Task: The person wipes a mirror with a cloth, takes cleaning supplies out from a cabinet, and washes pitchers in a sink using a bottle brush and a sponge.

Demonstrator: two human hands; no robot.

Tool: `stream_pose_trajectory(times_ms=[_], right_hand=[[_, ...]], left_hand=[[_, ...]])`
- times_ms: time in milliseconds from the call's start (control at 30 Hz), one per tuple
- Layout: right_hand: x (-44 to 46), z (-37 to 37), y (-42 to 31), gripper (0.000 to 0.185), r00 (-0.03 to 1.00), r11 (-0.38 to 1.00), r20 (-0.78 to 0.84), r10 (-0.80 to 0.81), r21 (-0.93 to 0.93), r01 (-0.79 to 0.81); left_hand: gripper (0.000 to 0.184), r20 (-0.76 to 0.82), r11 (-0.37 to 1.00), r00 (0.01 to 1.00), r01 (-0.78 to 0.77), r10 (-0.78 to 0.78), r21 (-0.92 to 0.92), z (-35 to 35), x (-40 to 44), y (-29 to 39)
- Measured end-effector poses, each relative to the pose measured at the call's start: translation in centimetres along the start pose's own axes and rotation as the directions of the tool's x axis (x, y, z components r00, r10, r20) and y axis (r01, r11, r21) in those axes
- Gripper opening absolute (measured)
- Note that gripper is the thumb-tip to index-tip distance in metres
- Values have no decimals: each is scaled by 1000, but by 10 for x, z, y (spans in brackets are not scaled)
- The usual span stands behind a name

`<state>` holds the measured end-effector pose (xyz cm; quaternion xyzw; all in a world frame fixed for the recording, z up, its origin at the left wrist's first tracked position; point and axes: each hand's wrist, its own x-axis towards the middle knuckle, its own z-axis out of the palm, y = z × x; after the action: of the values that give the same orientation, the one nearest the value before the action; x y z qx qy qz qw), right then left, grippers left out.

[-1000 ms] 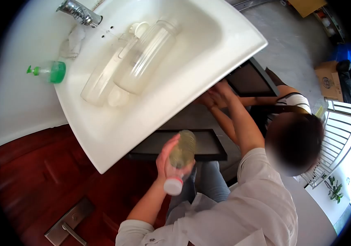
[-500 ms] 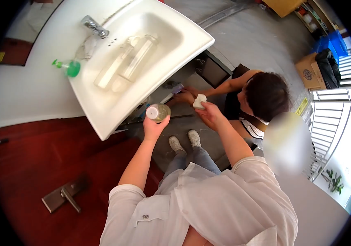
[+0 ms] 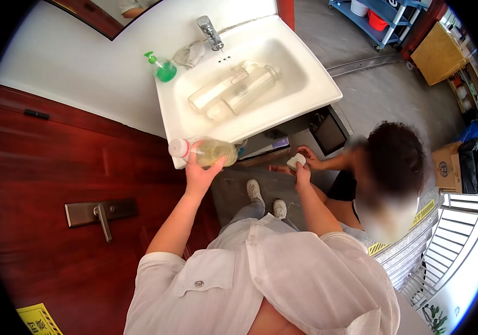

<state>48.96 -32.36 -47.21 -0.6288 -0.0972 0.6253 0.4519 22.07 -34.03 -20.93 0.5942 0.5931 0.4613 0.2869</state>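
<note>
My left hand is wrapped round a clear plastic bottle of pale yellow liquid. The bottle is tilted well over at the sink's front left corner, its white cap toward the left. Between the fingers of my right hand is a white sponge-like block, in front of the open cabinet under the sink. Another person's hand is right beside the block; whether it touches is unclear. Two long clear containers lie in the white sink.
A chrome faucet, a crumpled cloth and a green soap pump bottle stand along the sink's back. A person crouches on the right. The dark red door is on the left, a cardboard box far right.
The bottle has tipped from cap-toward-me to lying nearly sideways, cap to the left. My view has shifted, and the crouching person's hands have moved away from the cabinet.
</note>
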Motion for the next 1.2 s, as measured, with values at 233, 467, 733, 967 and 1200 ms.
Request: stream_pose_trajectory(times_ms=[233, 467, 733, 967, 1200], right_hand=[[-1, 10, -48, 32, 998, 993, -19, -68, 92, 69], [-23, 1, -82, 27, 971, 987, -177, -160, -59, 152], [-103, 139, -167, 30, 881, 867, 23, -473, -164, 470], [-53, 243, -224, 40, 781, 728, 299, -549, -288, 622], [-43, 284, -213, 36, 866, 826, 254, -431, -274, 492]], left_hand=[[57, -6, 995, 996, 86, -87, -45, -32, 24, -28], [56, 45, 972, 993, 113, -106, -205, -52, 80, -49], [54, 60, 994, 998, 26, -20, -107, -74, 156, -72], [48, -49, 983, 998, 37, -47, -178, -96, 187, -89], [48, 32, 939, 976, 215, -214, -268, -93, 186, -85]])
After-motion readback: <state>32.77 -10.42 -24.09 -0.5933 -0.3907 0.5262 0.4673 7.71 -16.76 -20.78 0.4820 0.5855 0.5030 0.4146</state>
